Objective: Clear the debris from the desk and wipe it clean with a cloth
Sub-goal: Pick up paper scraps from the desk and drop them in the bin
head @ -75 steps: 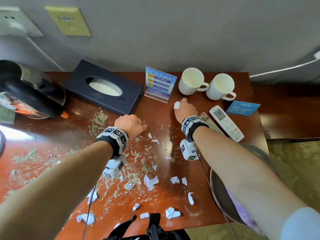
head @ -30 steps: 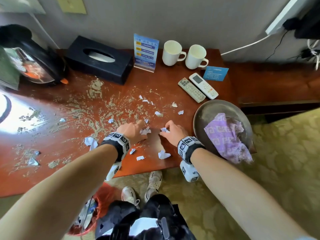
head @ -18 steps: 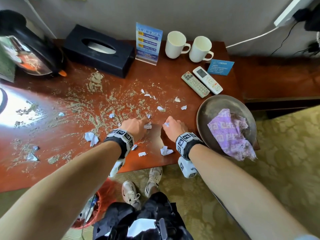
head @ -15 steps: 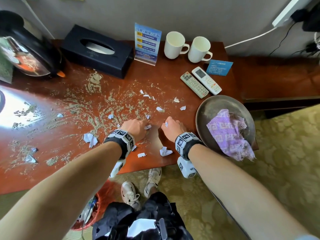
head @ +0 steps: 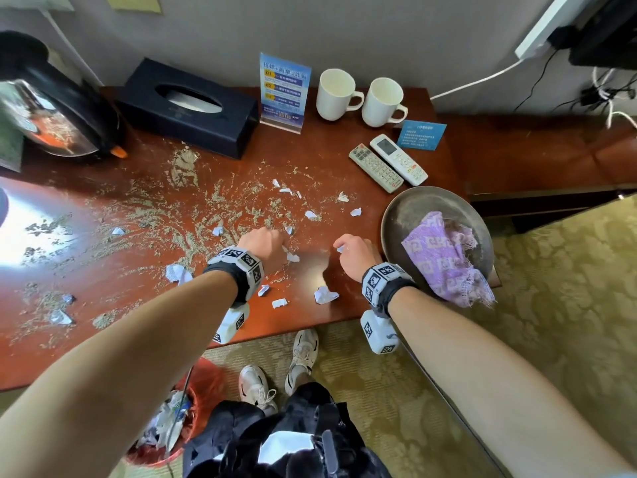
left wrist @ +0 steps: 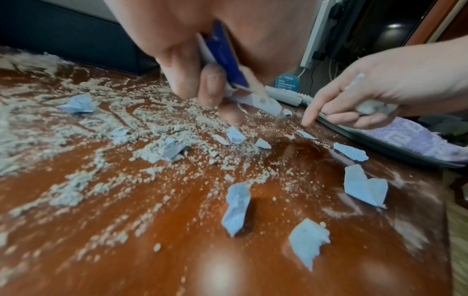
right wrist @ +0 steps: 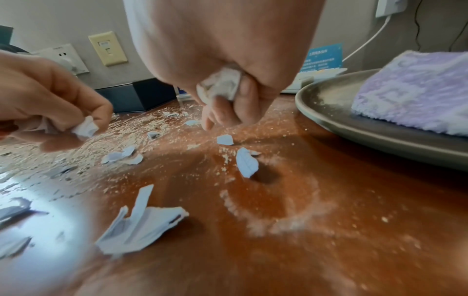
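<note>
Torn white paper scraps (head: pixel 325 294) and pale gritty crumbs (head: pixel 186 215) litter the red-brown desk (head: pixel 103 305). My left hand (head: pixel 263 244) hovers low over the desk's middle, its fingers curled round a bundle of paper scraps (left wrist: pixel 253 98), some with blue print. My right hand (head: pixel 355 251) is a little to its right, beside the plate, and grips a wad of scraps (right wrist: pixel 222 82) in its palm while its forefinger points down at the desk. A purple cloth (head: pixel 448 257) lies in a grey metal plate (head: pixel 413 208) at the desk's right front corner and hangs over the rim.
Along the back stand a black tissue box (head: pixel 186 105), a blue sign stand (head: pixel 284 88), two white mugs (head: pixel 336 94), two remotes (head: pixel 389 162) and a blue card (head: pixel 422 134). A kettle (head: pixel 51 108) is far left. A red waste bin (head: pixel 172 419) sits on the floor below the desk's front edge.
Both hands have come back from the mugs to the front middle of the desk and kept picking up scraps; in the last half second they drew slightly apart.
</note>
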A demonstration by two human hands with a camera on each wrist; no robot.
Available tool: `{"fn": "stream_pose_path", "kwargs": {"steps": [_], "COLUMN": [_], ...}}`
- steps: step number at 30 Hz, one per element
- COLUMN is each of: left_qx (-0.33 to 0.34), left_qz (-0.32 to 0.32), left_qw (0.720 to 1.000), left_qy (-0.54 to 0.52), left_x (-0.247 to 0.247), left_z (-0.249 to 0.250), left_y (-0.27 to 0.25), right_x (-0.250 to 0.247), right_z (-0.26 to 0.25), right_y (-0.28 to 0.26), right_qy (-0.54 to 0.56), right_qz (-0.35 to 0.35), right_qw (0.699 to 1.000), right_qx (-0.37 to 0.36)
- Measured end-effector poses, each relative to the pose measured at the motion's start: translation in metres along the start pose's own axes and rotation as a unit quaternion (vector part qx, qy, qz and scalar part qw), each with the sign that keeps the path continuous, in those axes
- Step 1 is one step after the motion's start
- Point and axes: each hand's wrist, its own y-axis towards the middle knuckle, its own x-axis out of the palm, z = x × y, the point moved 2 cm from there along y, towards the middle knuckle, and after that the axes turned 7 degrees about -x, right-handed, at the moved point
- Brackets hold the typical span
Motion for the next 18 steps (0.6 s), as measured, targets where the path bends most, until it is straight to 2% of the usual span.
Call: {"fn": "stream_pose_path", "kwargs": {"steps": [11, 18], "left_qx": [-0.043, -0.046], "left_qz": [-0.032, -0.029], "left_qw": [0.997, 0.993], "left_qy": [-0.054, 0.106], "left_x": [0.029, 0.044], "left_z": [-0.023, -0.025], "left_y": [-0.042, -0.072], "right_x": [0.039, 0.073], "right_z": [0.003, 0.004], "right_y": [-0.053, -0.069], "right_qy": [0.015, 0.016], "right_qz": [-0.056, -0.036], "right_qw": [0.998, 0.999], "right_qx": [-0.010, 0.034]}}
